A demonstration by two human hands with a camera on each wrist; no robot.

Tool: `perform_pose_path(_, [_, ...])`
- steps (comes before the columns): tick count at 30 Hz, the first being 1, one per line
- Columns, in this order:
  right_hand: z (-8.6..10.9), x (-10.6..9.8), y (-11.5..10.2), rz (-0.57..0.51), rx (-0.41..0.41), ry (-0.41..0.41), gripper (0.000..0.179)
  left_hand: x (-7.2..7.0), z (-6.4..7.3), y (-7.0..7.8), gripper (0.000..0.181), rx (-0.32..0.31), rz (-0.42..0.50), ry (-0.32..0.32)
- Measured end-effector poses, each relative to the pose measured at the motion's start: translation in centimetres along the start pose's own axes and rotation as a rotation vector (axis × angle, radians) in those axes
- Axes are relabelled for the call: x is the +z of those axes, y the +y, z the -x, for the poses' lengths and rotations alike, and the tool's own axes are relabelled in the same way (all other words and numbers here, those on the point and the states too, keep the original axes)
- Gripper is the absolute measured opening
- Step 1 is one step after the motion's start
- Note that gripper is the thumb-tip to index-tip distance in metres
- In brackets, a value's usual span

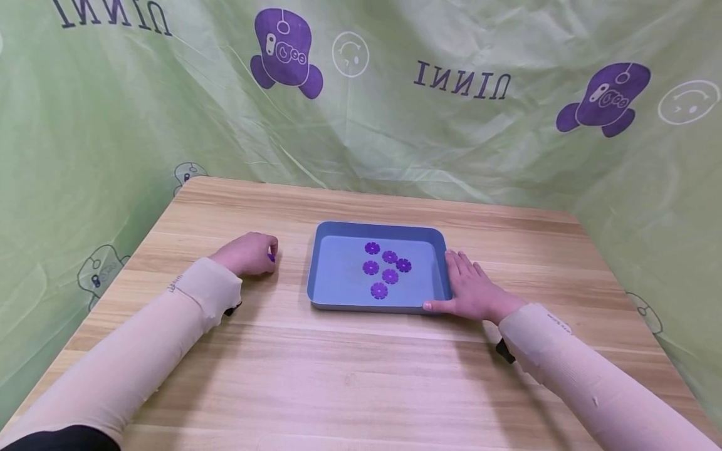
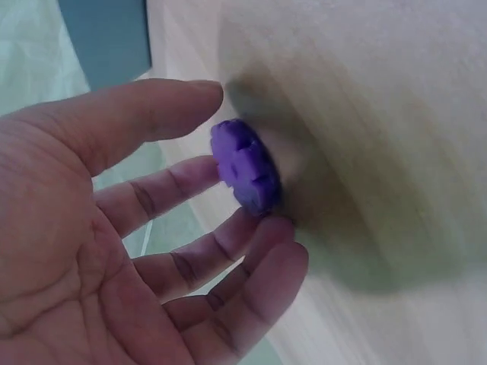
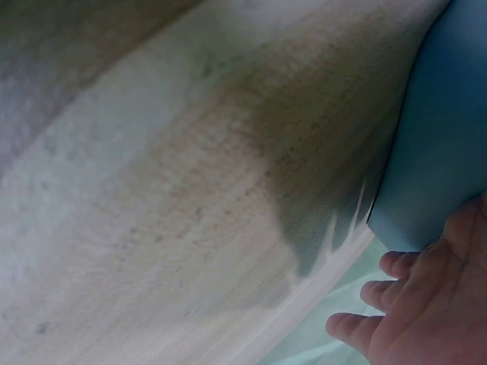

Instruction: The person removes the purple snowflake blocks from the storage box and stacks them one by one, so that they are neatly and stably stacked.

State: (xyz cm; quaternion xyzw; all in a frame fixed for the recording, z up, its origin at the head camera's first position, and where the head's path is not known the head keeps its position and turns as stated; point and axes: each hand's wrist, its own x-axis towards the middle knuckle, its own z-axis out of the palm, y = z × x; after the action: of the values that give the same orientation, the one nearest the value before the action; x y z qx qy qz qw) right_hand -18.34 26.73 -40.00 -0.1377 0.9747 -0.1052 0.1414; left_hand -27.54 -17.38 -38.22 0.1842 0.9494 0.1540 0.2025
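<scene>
My left hand is over the table left of the tray, holding a purple notched plastic disc. In the left wrist view, the disc sits on edge at the fingertips, with the thumb just above it. My right hand rests against the right side of the blue-grey tray. Its fingers lie extended along the outer wall, and the thumb reaches to the near right corner. Inside the tray lie several purple flower-shaped discs, mostly apart, two of them close together toward the right.
The tray stands on a wood-grain table, toward its far half. A green printed cloth hangs behind the table and down both sides.
</scene>
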Motion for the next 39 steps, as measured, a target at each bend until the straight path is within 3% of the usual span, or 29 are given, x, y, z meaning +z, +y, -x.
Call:
perform_pose_path(12, [0.0,0.0,0.0,-0.013,-0.007,0.000,0.128,-1.9,-0.3,-0.5,0.034,-0.006,0.043,0.090])
perform_pose_path(19, [0.0,-0.1,0.0,-0.021,0.006,-0.015,0.129,-2.6,-0.7,0.6,0.036,0.033,0.147,0.184])
perform_pose_path(30, [-0.1,0.1,-0.1,-0.026,0.003,-0.009,0.129,-2.6,-1.5,4.0,0.037,0.064,0.483,0.119])
perform_pose_path(36, [0.0,-0.1,-0.1,-0.032,0.006,-0.014,0.129,-2.1,-2.8,6.3,0.032,0.080,0.629,0.095])
perform_pose_path(39, [0.0,-0.1,-0.1,-0.030,0.008,-0.014,0.129,-1.8,-3.4,7.4,0.029,0.090,0.660,0.081])
